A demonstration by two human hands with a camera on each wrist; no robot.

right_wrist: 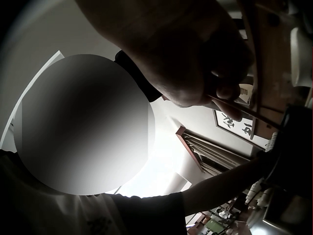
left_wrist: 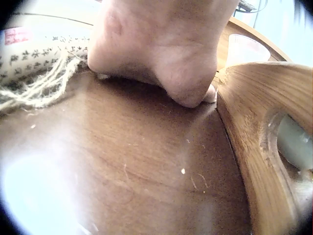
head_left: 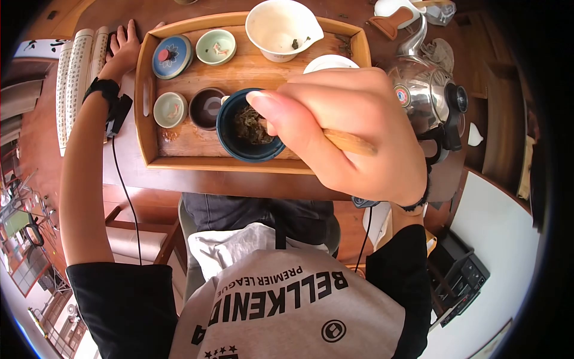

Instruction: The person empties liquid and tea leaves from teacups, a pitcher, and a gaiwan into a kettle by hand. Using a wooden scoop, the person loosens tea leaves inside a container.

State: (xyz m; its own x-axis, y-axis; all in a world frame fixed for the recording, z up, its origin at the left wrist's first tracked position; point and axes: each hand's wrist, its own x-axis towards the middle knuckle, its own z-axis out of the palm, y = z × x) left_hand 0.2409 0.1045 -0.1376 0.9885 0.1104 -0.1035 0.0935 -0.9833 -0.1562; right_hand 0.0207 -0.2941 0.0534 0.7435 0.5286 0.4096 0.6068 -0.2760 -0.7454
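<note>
- Head view: the right hand (head_left: 365, 134), right of centre, has its fingers curled tightly round a wooden stick (head_left: 350, 142).
- Head view: the dark blue bowl (head_left: 225, 136) stands on the tray (head_left: 239, 163) at the centre of the frame, with dry-looking leaf matter (head_left: 251, 125) inside. (The right hand hides the stick's far end here.)
- Right wrist view: the stick is seen from below, projecting from the fingers toward the right edge. A framed sheet with brush characters (right_wrist: 236, 128) appears right of centre, in this view only.
- Head view: the left hand (head_left: 124, 51), upper left, lies beside the tray with its visible fingers straight and spread, holding nothing.
- Left wrist view: the heel of that hand is over the tabletop (left_wrist: 146, 152), its fingers mostly hidden. Frayed cords (left_wrist: 44, 85) at upper left and a pale cup seen through the tray's handle slot show close up.
- Writing: the shirt (head_left: 281, 317) reads "BELLKENI" (next letter partly lost) and "PREMIER LEAGUE", inverted. The slatted scroll (head_left: 78, 84) at upper left carries columns of characters; the left wrist view adds a red seal (left_wrist: 17, 35). The kettle (head_left: 427, 99) bears a round label (head_left: 402, 95), too small to read.
</note>
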